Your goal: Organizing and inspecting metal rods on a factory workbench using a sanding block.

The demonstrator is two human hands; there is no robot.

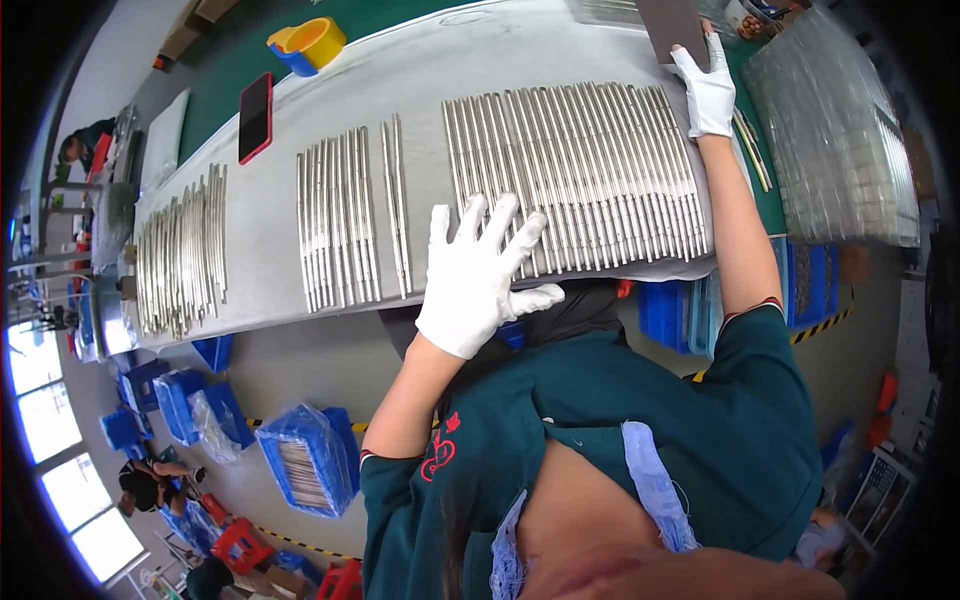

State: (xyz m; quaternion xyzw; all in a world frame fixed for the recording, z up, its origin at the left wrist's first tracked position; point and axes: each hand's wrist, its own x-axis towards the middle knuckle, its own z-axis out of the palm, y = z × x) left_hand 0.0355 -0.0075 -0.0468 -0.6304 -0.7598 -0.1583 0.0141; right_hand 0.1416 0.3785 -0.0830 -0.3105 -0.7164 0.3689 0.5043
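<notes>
My left hand [475, 275], in a white glove, has its fingers spread over the lower left part of a wide row of slim silvery metal rods [580, 170]. Its fingertips touch or hover just above the rods; I cannot tell which. At the far right of the table, my right hand [708, 95] wears a white glove with some bare fingertips. It grips the edge of a flat grey-brown plate [672, 25], thumb over the face, with the top cut off by the picture's edge. Two rods [396, 205] lie apart, left of the wide row.
Farther left lie a smaller rod group [337, 220] and an uneven one [183, 255]. A red-edged phone [256, 118] and a yellow tape roll [318, 42] are at the back left. Plastic-wrapped stacks [830, 130] stand right. Blue crates [305, 460] sit on the floor.
</notes>
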